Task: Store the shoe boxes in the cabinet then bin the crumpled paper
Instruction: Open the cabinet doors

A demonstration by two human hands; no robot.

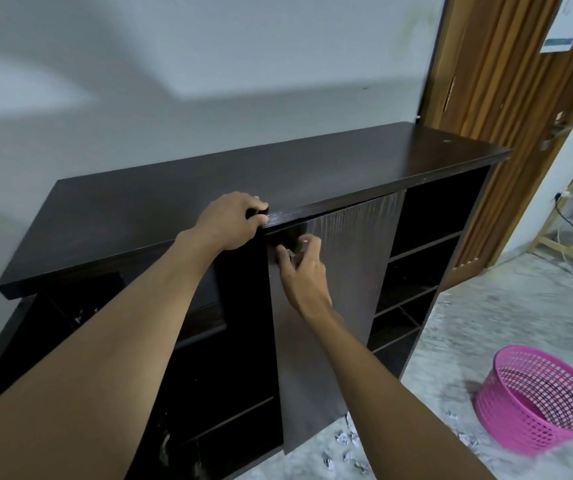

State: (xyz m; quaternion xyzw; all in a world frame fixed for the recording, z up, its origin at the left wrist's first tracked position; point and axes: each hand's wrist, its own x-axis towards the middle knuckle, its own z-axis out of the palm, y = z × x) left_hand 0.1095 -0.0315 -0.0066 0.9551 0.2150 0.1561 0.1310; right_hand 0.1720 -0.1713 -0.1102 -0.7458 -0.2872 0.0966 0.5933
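The cabinet top (278, 174) was gripped by the left hand (233, 220), apparently for bracing, while the door handle (291, 255) was pinched by the right hand (304, 271).

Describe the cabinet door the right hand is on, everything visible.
The cabinet door is a tall flat panel, dark brown with a wood grain, laminate by its look. It stands upright, left of the open shelves, slightly ajar, with a gap under the cabinet top. The right hand pinches a small handle near its upper left corner. The left hand grips the cabinet top's edge beside it, not the door. No hinges show.
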